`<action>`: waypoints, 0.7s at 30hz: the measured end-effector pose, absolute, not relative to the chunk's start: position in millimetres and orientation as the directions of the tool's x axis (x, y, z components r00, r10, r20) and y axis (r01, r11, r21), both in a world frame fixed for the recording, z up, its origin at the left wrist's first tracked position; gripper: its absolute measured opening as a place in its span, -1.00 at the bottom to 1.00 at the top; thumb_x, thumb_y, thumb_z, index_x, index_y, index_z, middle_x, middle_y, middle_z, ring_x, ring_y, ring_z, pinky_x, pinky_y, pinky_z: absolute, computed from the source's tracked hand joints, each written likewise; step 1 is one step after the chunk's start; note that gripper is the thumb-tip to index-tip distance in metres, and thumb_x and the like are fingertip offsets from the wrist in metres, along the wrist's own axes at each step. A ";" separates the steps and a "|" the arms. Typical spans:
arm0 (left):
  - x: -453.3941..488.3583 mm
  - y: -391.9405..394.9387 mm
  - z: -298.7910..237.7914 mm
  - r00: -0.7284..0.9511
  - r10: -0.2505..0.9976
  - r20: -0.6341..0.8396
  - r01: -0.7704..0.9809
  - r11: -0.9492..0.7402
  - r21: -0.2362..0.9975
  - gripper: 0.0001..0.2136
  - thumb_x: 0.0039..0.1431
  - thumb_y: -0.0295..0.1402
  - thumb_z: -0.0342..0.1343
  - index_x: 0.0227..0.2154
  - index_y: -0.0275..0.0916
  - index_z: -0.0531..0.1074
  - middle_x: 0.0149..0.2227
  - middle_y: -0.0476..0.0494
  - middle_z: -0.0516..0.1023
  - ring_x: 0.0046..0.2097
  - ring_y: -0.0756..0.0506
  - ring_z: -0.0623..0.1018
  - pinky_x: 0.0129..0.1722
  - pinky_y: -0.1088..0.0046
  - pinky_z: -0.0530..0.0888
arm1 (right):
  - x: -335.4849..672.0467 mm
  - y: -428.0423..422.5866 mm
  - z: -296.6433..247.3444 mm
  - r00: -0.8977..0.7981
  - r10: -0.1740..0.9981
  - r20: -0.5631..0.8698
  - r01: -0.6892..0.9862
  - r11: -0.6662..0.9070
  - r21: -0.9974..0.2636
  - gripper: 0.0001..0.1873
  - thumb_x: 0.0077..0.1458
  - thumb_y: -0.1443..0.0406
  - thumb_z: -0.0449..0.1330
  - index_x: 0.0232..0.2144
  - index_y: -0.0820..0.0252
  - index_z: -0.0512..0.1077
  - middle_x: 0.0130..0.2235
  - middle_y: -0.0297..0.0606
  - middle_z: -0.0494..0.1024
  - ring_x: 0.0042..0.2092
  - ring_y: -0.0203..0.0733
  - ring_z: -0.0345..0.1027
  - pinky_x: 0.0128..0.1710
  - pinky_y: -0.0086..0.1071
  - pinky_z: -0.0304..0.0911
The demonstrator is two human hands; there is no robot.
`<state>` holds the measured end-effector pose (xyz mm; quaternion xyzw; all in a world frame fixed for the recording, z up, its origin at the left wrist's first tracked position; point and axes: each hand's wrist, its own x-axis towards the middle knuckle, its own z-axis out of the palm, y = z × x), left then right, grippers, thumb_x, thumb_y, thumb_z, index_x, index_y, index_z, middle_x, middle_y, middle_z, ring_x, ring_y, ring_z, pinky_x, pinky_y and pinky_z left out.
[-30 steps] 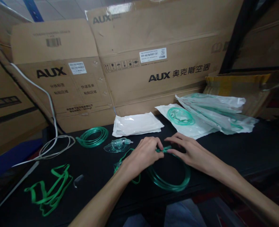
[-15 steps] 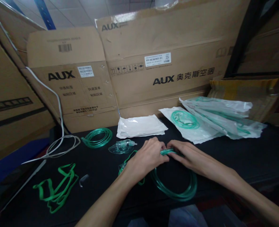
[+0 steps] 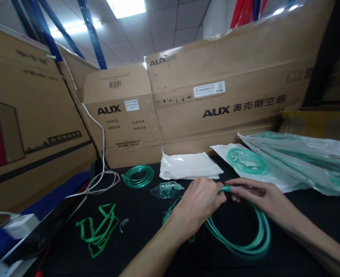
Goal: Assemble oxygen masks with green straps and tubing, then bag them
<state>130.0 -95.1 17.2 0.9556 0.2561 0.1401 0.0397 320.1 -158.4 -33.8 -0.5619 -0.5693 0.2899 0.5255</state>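
A coil of green tubing lies on the black table in front of me. My left hand is closed on the coil's far side. My right hand pinches the same stretch of tubing just to the right, and the green end shows between the two hands. A clear mask lies just left of my left hand. A second, smaller tubing coil rests farther left.
Green elastic straps lie at the near left beside a small clear clip. A flat white pouch sits behind the mask. Packed tubing bags are piled at the right. Cardboard boxes wall the back; a white cable loops left.
The camera has tilted up and turned left, showing more ceiling and boxes. Both hands stay on the tubing coil, which now looks lifted slightly and blurred at its near edge.
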 end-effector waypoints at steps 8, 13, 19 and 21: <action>88.9 -52.5 80.2 0.552 0.684 0.476 0.705 -0.688 0.171 -0.75 0.33 -0.32 0.08 -0.13 -0.21 0.64 -0.15 -0.27 0.70 -0.12 -0.18 0.65 -0.15 0.40 0.43 | 323.2 -158.7 -30.2 0.388 0.889 0.243 0.076 0.232 -0.970 -0.41 -0.06 -0.20 0.31 -0.35 0.20 0.65 -0.37 -0.08 0.64 -0.28 0.00 0.52 -0.19 -0.21 0.49; 13.3 -0.4 99.6 0.295 0.842 0.451 0.899 -0.404 0.167 -0.71 0.31 -0.30 0.07 -0.07 -0.28 0.63 -0.17 -0.40 0.69 -0.08 -0.27 0.65 -0.20 0.37 0.42 | 321.0 -157.6 -31.8 0.328 0.913 0.242 0.083 0.227 -0.970 -0.35 -0.01 -0.21 0.28 -0.29 0.30 0.64 -0.38 -0.04 0.63 -0.30 -0.02 0.50 -0.22 -0.18 0.45; -57.1 57.4 70.9 0.101 0.950 0.295 0.987 -0.134 0.092 -0.76 0.33 -0.21 0.13 -0.16 -0.30 0.55 -0.22 -0.16 0.63 -0.15 -0.16 0.62 -0.12 0.24 0.52 | 323.7 -155.0 -38.1 0.242 0.943 0.231 0.126 0.205 -0.971 -0.39 0.11 -0.16 0.21 -0.25 0.31 0.61 -0.40 -0.10 0.61 -0.29 -0.02 0.50 -0.19 -0.17 0.37; -65.8 73.0 54.5 0.073 0.962 0.263 0.993 -0.094 0.071 -0.74 0.32 -0.21 0.17 -0.06 -0.27 0.49 -0.09 -0.16 0.57 -0.10 -0.15 0.60 -0.11 0.22 0.55 | 323.7 -155.0 -39.1 0.225 0.950 0.218 0.139 0.190 -0.972 -0.39 0.13 -0.16 0.20 -0.25 0.31 0.60 -0.40 -0.11 0.60 -0.30 -0.03 0.49 -0.20 -0.17 0.35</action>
